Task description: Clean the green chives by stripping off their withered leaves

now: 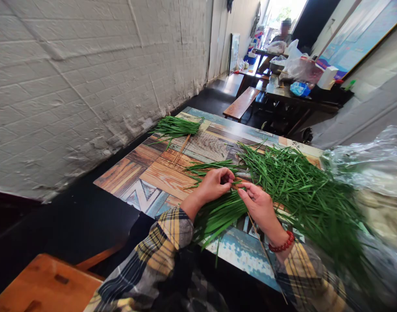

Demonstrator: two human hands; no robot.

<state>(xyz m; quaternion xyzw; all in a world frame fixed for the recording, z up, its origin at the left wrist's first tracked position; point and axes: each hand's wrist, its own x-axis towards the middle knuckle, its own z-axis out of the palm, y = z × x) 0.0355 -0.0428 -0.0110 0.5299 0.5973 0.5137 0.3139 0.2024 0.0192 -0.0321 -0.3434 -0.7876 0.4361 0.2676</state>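
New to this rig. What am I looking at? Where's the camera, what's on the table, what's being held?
No machine here: a person works with two bare hands. The single picture comes from a camera worn on their head, looking forward and down, so we see roughly what they see.

On the patterned table lie long green blades: a big heap to the right, a loose bunch below the hands, and a neater bundle at the far left, with thin sticks beside it.

The right hand holds a long thin stick. The left hand meets it near a bit of green; its exact grip is too small to tell.
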